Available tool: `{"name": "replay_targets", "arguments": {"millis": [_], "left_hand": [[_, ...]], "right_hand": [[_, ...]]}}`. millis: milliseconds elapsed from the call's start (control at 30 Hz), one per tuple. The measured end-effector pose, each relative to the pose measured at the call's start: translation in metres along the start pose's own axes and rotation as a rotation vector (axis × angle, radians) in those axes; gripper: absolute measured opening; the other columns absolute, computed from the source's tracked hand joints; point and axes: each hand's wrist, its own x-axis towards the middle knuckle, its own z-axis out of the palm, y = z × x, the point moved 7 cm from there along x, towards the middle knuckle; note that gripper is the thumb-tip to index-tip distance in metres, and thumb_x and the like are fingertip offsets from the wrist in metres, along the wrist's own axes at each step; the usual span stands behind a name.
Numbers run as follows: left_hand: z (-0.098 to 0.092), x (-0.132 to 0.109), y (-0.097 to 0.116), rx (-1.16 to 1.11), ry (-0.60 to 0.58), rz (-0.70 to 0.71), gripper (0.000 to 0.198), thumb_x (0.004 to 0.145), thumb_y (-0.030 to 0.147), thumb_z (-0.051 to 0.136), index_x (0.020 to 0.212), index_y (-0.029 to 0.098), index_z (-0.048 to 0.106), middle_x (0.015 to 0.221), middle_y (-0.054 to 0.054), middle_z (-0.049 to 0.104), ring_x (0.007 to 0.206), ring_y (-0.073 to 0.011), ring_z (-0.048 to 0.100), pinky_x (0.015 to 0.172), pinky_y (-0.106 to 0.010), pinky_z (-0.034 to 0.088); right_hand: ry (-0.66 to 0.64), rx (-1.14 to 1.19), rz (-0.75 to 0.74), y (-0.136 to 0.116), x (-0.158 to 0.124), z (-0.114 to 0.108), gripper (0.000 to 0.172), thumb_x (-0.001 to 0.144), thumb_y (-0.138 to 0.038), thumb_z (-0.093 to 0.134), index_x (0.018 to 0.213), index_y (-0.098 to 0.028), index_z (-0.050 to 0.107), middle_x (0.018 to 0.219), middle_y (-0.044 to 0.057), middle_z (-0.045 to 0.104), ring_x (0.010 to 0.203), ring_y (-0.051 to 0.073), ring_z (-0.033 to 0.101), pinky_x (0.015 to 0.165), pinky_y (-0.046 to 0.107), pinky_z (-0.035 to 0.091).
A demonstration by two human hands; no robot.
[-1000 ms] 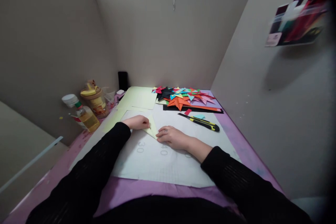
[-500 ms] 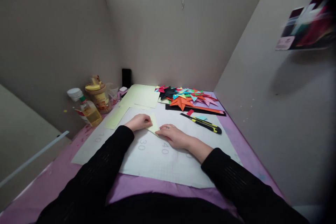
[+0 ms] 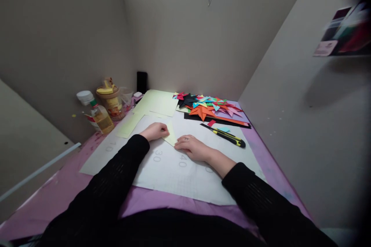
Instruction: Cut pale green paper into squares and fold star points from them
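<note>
A small pale yellow-green sheet of paper [image 3: 171,135] with folded, slanting edges lies between my hands. My left hand [image 3: 155,131] is closed on its left end, the fingertips pinching the edge. On the lower right corner, my right hand [image 3: 193,148] has its fingers pressed together, holding the paper down. Part of the sheet is hidden under my fingers. Beneath both hands is a large white sheet [image 3: 174,179] printed with numbers and a faint grid.
A yellow-black utility knife [image 3: 228,137] lies right of my hands, near red and light-blue paper scraps. Behind it are folded paper stars [image 3: 203,112]. Larger pale green sheets [image 3: 162,102] lie at the back. A bottle [image 3: 101,119] and a lidded cup [image 3: 112,102] stand left.
The view has shifted slightly. Both hands stay on the pale paper, with the right hand a touch farther from the left and more of the paper showing between them.
</note>
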Motion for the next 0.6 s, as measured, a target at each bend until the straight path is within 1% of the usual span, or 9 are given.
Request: {"name": "replay_targets", "arguments": {"millis": [233,400,600], "left_hand": [[-0.0009,-0.0003,0.0011,0.012,0.007,-0.006,0.026,0.071,0.039,0.054,0.073,0.016,0.066,0.073,-0.004,0.067,0.065,-0.016,0.055,0.059,-0.023,0.037],[-0.0002,-0.0008,-0.0007,-0.011,0.008,0.0,0.027,0.072,0.04,0.054,0.073,0.016,0.066,0.074,-0.004,0.067,0.066,-0.0163,0.056,0.06,-0.023,0.038],[0.0016,-0.002,-0.0041,-0.041,-0.023,0.0,0.027,0.072,0.04,0.055,0.075,0.016,0.065,0.075,-0.004,0.066,0.068,-0.0166,0.056,0.061,-0.024,0.039]], "right_hand": [[-0.005,0.001,-0.026,0.0029,-0.0019,0.002,0.024,0.084,-0.016,0.052,0.101,-0.025,0.066,0.106,0.006,0.066,0.106,0.018,0.055,0.092,0.039,0.039],[-0.002,0.03,-0.048,0.0043,-0.0032,0.0016,0.021,0.085,-0.019,0.053,0.098,-0.026,0.068,0.108,0.006,0.066,0.106,0.019,0.056,0.091,0.039,0.042],[-0.003,0.044,-0.077,-0.0002,-0.0043,-0.0012,0.022,0.086,-0.019,0.051,0.098,-0.025,0.068,0.111,0.006,0.064,0.107,0.018,0.054,0.092,0.038,0.042]]}}
